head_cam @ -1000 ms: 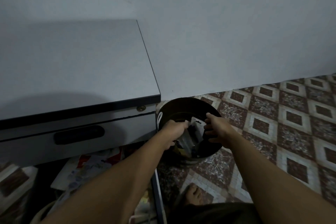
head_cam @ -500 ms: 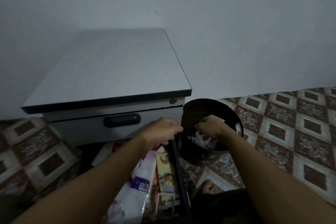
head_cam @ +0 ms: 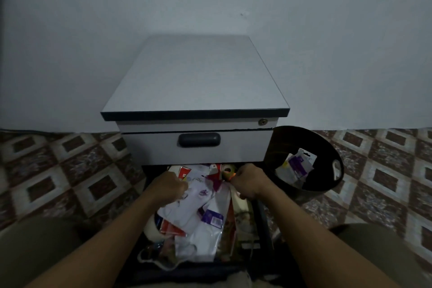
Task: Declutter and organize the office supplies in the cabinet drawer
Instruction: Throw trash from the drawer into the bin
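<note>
The grey cabinet [head_cam: 196,75] stands against the wall with its upper drawer [head_cam: 243,147] closed. The lower drawer [head_cam: 263,215] is pulled out towards me and is full of mixed clutter. A white plastic packet with a purple label [head_cam: 203,224] lies on top. Under it are red and white papers, and a tape roll [head_cam: 228,169] sits at the back. My left hand [head_cam: 168,186] is inside the drawer, fingers curled on the packet's upper edge. My right hand [head_cam: 250,182] is curled at the back right and pinches a small orange item [head_cam: 232,177].
A black waste bin [head_cam: 336,154] stands on the patterned tile floor right of the cabinet, touching its corner. Inside lies discarded packaging with a purple label [head_cam: 296,166]. My knees frame the drawer at the bottom left and right. A keyhole [head_cam: 263,121] sits above the upper drawer.
Both hands left the waste bin, where they dropped the packaging, and moved left into the open lower drawer. My view swung left and now centres on the cabinet.
</note>
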`<act>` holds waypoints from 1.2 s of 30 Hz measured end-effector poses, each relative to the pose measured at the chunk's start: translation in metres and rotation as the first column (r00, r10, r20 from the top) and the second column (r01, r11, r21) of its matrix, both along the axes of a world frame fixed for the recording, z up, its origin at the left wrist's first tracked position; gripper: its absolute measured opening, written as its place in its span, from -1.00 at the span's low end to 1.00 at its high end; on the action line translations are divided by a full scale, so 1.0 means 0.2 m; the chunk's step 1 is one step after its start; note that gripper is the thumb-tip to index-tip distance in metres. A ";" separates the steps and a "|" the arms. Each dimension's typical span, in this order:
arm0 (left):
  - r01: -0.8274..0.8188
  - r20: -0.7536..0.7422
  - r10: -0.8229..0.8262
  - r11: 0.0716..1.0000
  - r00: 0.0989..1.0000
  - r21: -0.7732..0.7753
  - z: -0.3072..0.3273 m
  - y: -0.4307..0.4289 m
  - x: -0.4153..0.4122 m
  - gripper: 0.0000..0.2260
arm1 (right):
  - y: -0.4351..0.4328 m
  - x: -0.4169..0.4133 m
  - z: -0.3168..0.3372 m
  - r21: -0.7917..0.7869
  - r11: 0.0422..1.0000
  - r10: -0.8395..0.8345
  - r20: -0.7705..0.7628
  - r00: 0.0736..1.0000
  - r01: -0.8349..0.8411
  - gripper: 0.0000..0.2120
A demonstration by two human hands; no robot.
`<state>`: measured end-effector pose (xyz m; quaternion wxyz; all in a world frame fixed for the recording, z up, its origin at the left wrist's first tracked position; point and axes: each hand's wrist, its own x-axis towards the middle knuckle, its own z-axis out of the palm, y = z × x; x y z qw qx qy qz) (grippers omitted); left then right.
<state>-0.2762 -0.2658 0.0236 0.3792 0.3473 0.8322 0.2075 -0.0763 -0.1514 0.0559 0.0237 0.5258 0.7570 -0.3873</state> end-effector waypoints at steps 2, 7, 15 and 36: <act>-0.003 -0.141 -0.004 0.998 0.990 -0.055 -0.04 -0.05 -0.02 -0.74 | -0.05 -0.04 -0.06 -0.030 0.999 0.022 0.019 1.000 -0.022 -0.79; -0.013 -0.260 -0.009 0.996 0.965 -0.083 -0.11 -0.10 0.03 -0.49 | -0.17 -0.05 -0.25 -0.007 0.989 0.142 0.247 0.959 -0.145 -0.74; 0.011 -0.349 -0.079 0.982 0.934 -0.191 -0.17 -0.08 0.15 -0.41 | -0.19 -0.06 -0.42 0.024 0.983 0.152 0.432 0.889 -0.179 -0.46; -0.144 -0.054 0.137 0.976 0.989 -0.161 -0.13 0.01 0.03 -0.63 | -0.14 -0.07 -0.50 0.052 0.998 -0.052 0.276 0.960 0.039 -0.26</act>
